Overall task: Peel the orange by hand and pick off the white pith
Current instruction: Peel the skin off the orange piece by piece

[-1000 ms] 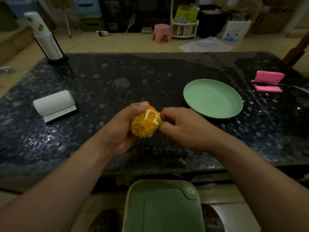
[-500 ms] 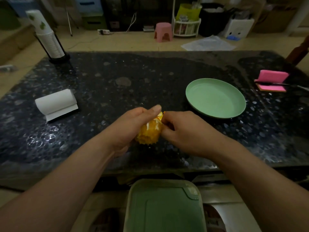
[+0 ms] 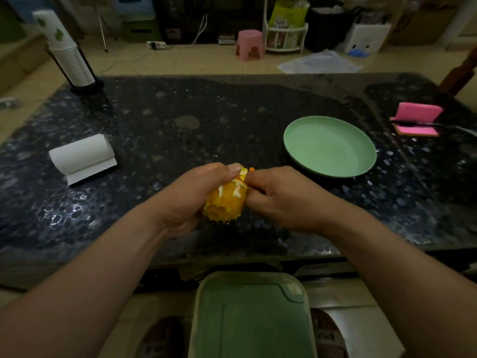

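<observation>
orange (image 3: 225, 202) mostly peeled, white pith streaks on top, held above desk (image 3: 180, 120) near edge | left hand (image 3: 191, 195) grips it, thumb on top | right hand (image 3: 286, 197) pinches peel scrap at top | green plate (image 3: 361, 161) right

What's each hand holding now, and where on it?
Left hand grips the mostly peeled orange round its left side. Right hand pinches the orange at its upper right, by a bit of peel; that grip's exact contact is hidden.
</observation>
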A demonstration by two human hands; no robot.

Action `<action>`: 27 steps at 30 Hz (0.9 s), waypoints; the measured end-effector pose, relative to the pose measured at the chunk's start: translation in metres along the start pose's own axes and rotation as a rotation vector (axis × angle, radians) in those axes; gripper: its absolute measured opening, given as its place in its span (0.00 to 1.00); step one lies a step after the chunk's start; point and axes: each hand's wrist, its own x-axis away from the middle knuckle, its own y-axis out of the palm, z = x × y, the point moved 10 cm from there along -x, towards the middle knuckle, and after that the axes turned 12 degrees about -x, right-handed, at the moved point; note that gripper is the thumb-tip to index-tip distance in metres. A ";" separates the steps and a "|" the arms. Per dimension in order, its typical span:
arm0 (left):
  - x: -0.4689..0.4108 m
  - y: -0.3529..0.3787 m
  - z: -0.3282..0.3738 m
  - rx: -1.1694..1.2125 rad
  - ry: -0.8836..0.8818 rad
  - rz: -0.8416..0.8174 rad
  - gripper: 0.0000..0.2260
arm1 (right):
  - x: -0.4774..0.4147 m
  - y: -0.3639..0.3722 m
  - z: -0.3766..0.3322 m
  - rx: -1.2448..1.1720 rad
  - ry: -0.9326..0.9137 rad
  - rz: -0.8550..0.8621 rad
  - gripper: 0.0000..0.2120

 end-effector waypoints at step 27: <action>0.005 -0.013 0.017 0.153 0.077 0.130 0.17 | -0.005 0.003 0.021 -0.643 0.181 0.043 0.13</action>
